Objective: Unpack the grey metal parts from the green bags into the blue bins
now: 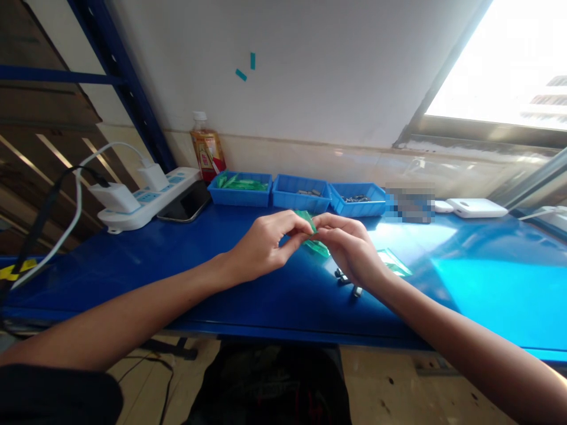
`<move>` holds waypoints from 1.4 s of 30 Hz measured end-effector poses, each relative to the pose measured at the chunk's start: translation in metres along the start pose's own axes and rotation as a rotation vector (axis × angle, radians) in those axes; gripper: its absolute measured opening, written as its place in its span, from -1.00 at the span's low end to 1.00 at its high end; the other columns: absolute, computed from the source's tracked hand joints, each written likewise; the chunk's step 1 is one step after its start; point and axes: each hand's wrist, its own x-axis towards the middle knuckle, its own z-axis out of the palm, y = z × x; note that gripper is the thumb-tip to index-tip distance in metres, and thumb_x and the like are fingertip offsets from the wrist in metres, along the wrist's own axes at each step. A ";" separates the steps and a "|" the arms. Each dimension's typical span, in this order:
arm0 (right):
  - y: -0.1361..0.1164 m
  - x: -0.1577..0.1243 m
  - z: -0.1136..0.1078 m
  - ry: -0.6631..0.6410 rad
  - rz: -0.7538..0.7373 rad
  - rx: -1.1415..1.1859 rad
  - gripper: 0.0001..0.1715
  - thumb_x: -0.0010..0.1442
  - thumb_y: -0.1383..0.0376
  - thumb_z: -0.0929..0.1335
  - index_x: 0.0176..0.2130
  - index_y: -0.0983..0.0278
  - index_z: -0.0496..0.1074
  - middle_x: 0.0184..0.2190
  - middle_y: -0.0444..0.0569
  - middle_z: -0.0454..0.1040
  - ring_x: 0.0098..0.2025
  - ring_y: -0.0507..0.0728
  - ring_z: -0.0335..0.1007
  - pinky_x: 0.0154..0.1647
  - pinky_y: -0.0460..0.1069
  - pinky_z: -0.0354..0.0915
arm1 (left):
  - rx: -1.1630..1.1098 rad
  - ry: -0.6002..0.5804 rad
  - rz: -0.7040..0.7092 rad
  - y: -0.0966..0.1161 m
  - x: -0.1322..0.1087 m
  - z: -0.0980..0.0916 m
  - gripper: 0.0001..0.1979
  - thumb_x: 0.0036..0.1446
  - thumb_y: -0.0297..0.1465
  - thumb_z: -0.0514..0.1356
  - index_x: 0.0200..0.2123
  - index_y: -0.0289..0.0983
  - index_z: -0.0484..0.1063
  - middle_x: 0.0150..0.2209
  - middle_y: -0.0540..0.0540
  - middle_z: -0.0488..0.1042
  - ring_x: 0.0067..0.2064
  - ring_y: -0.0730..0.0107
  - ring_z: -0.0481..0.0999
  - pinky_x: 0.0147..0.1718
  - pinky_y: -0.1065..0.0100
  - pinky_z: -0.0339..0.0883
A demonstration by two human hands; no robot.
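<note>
Over the middle of the blue table, my left hand (274,239) and my right hand (349,242) meet with their fingertips pinched together. Between them is a small green plastic bag (305,219), partly covered by my fingers. A second green piece (318,248) shows just below; I cannot tell whether it belongs to the same bag. Under my right hand lie some small dark metal parts (355,291) on the tabletop. To the right of my right wrist lies another green plastic bag (396,262), flat on the table.
Three blue bins line the back: one with green bags (239,200), one with small grey parts (296,203), one with small dark parts (358,208). A power strip (133,219), phone (186,203) and drink bottle (207,147) stand left. A white device (477,208) lies at right.
</note>
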 end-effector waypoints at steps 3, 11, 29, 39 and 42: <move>0.001 0.000 0.003 0.026 -0.014 -0.030 -0.82 0.16 0.21 0.36 -0.36 0.28 0.47 -0.41 -0.10 0.41 -0.31 0.06 0.30 -0.22 -0.03 0.22 | -0.011 0.008 0.007 0.001 -0.001 0.002 -0.93 0.19 -0.52 0.14 -0.27 -0.31 0.42 -0.31 -0.05 0.53 -0.27 0.48 0.51 -0.25 0.47 0.34; 0.011 -0.001 0.006 0.062 -0.049 -0.062 -0.73 0.20 0.11 0.34 -0.30 0.27 0.43 -0.39 -0.11 0.38 -0.33 0.02 0.28 -0.27 -0.07 0.23 | -0.090 0.043 -0.113 0.003 -0.001 0.006 -0.94 0.18 -0.47 0.16 -0.31 -0.30 0.45 -0.34 -0.03 0.53 -0.30 0.48 0.50 -0.28 0.48 0.34; 0.005 0.003 0.004 0.045 0.002 -0.008 -0.75 0.09 0.14 0.42 -0.29 0.27 0.45 -0.38 -0.12 0.41 -0.33 0.02 0.35 -0.27 -0.06 0.30 | -0.294 0.021 -0.297 0.000 0.002 0.007 -0.87 0.15 -0.37 0.19 -0.24 -0.29 0.38 -0.34 -0.04 0.48 -0.31 0.43 0.49 -0.28 0.41 0.38; -0.001 0.003 0.001 0.065 0.061 -0.091 -0.80 -0.01 0.23 0.43 -0.36 0.29 0.44 -0.45 -0.13 0.44 -0.39 0.02 0.34 -0.35 -0.07 0.24 | -0.305 0.081 -0.385 -0.011 0.004 0.005 -0.75 0.13 -0.31 0.19 -0.15 -0.25 0.25 -0.35 0.01 0.36 -0.34 0.48 0.42 -0.36 0.44 0.33; -0.002 0.003 0.001 0.034 0.074 -0.134 -0.80 -0.01 0.24 0.41 -0.35 0.30 0.43 -0.46 -0.12 0.45 -0.39 0.04 0.34 -0.38 -0.07 0.23 | -0.178 0.089 -0.343 -0.016 0.004 0.004 -0.65 0.11 -0.29 0.21 -0.04 -0.23 0.26 -0.22 -0.07 0.37 -0.28 0.45 0.41 -0.37 0.43 0.33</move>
